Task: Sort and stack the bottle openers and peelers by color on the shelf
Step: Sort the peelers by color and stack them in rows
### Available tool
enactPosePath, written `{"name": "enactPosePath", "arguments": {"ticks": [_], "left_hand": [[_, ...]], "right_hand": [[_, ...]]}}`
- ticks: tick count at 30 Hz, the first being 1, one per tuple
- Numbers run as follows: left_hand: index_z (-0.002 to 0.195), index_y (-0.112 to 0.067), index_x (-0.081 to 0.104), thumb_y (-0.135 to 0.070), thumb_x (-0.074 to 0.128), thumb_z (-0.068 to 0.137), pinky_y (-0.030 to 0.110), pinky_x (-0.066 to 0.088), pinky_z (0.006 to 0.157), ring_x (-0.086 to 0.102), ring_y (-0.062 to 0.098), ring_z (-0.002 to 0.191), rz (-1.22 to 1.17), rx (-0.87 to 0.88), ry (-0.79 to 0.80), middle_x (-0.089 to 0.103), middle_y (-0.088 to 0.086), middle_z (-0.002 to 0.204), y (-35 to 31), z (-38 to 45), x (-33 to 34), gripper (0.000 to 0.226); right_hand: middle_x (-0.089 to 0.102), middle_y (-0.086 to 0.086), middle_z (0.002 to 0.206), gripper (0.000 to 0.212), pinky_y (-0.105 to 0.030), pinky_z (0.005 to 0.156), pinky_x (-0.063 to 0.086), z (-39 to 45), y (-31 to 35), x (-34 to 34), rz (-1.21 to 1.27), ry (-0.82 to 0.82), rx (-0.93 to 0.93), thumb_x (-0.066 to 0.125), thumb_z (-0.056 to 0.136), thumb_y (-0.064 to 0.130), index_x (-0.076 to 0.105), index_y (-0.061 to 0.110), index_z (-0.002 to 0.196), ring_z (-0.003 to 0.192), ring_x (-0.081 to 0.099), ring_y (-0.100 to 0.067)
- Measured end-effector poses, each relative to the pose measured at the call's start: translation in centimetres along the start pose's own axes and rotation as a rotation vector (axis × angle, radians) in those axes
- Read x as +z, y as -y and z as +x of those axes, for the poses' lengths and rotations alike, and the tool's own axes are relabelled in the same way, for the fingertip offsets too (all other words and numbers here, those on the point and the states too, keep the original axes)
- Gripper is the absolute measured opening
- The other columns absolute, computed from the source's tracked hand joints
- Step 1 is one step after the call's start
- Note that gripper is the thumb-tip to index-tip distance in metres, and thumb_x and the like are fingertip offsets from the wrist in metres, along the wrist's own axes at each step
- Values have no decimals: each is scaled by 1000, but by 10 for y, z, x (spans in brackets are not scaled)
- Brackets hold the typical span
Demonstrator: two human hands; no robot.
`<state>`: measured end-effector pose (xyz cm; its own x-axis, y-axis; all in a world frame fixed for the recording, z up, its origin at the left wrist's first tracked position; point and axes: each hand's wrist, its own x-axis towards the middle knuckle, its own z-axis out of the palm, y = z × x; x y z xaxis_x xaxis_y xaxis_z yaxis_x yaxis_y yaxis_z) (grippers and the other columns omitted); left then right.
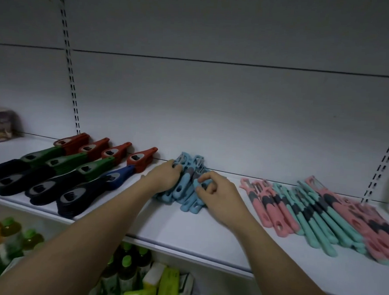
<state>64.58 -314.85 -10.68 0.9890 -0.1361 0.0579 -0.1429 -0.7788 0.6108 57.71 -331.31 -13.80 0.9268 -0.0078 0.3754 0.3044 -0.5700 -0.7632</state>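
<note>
White laminate shelf (pixel 183 235), dim light. A heap of light-blue plastic peelers (pixel 187 192) with grey grip bands lies mid-shelf, near the back wall. The left hand (pixel 164 179) lies on the heap's left side, fingers curled round the top ends of several peelers. The right hand (pixel 218 196) sits on the heap's right side, thumb and forefinger pinching one blue peeler, other fingers bent. To the left: rows of red bottle openers (pixel 111 152), green bottle openers (pixel 74 161), one blue bottle opener (pixel 116 175), and black bottle openers (pixel 40 188). To the right: pink peelers (pixel 274 209) and teal peelers (pixel 316 223) mixed in overlapping rows.
</note>
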Motion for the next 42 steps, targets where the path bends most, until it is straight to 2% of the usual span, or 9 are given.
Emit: {"name": "enactPosePath", "arguments": {"ticks": [7, 11, 16, 20, 24, 27, 30, 36, 42], "left_hand": [[150, -20, 35, -53, 43, 100, 28, 31, 108, 44, 27, 135, -25, 157, 39, 42, 11, 151, -3, -9, -1, 60], [155, -20, 27, -69, 52, 84, 39, 27, 118, 36, 24, 140, 47, 208, 102, 31, 8, 158, 5, -9, -2, 90], [153, -23, 33, -50, 48, 98, 33, 25, 117, 35, 22, 143, 161, 254, 4, 32, 3, 159, 7, -8, 8, 63], [153, -23, 32, -55, 37, 100, 39, 26, 117, 39, 25, 140, 107, 240, -36, 36, 5, 157, 5, -8, 4, 62], [156, -33, 17, -55, 28, 102, 55, 13, 120, 17, 24, 150, 163, 274, -94, 18, 4, 163, -9, -18, -9, 59], [155, -28, 22, -46, 32, 104, 52, 16, 120, 21, 22, 148, 80, 418, -209, 26, 5, 160, -32, -35, -11, 55], [151, -25, 33, -37, 39, 105, 35, 21, 118, 29, 16, 143, -86, 579, -271, 36, 1, 154, -58, -57, 3, 48], [144, -28, 42, -45, 41, 102, 39, 38, 112, 47, 13, 130, -284, 584, 69, 46, -2, 146, -79, -81, 77, 45], [146, -27, 42, -38, 39, 104, 32, 35, 110, 46, 18, 133, -171, 530, 85, 47, 1, 148, -89, -74, 98, 43]], "right_hand": [[57, -2, 66, 17, -19, 58, 43, -9, 10, 1, 156, 181, -83, 62, 93, 9, 62, 27, 94, 54, 48, -3], [56, 7, 71, 18, -24, 56, 41, -8, 7, 0, 66, 14, -72, 54, 92, 9, 58, 25, 89, 57, 48, -3], [60, -10, 101, 7, -35, 73, 42, -2, -9, 0, -403, 25, -22, 42, 96, 18, 48, 18, 100, 91, 56, -31], [59, -7, 101, 6, -42, 83, 49, -3, -3, 2, -296, 63, -71, 46, 97, 26, 52, 23, 99, 90, 55, -26], [63, -3, 97, 11, -40, 75, 51, -11, 4, -10, -69, -71, -13, 43, 100, 18, 54, 17, 100, 83, 58, -22], [62, 0, 94, 14, -33, 64, 43, -19, 12, -17, -50, -190, -43, 44, 97, 10, 56, 18, 97, 73, 53, -16], [62, 0, 98, 14, -35, 73, 44, -24, 16, -35, -230, -306, -129, 47, 93, 8, 59, 16, 96, 87, 54, -18], [61, -8, 109, 20, -40, 89, 43, -48, 2, -90, -590, -301, -20, 52, 95, 20, 65, 11, 107, 106, 52, -28], [58, -17, 115, 32, -42, 88, 40, -77, -24, -87, -800, -299, 96, 46, 97, 28, 63, 6, 112, 107, 50, -34]]}}
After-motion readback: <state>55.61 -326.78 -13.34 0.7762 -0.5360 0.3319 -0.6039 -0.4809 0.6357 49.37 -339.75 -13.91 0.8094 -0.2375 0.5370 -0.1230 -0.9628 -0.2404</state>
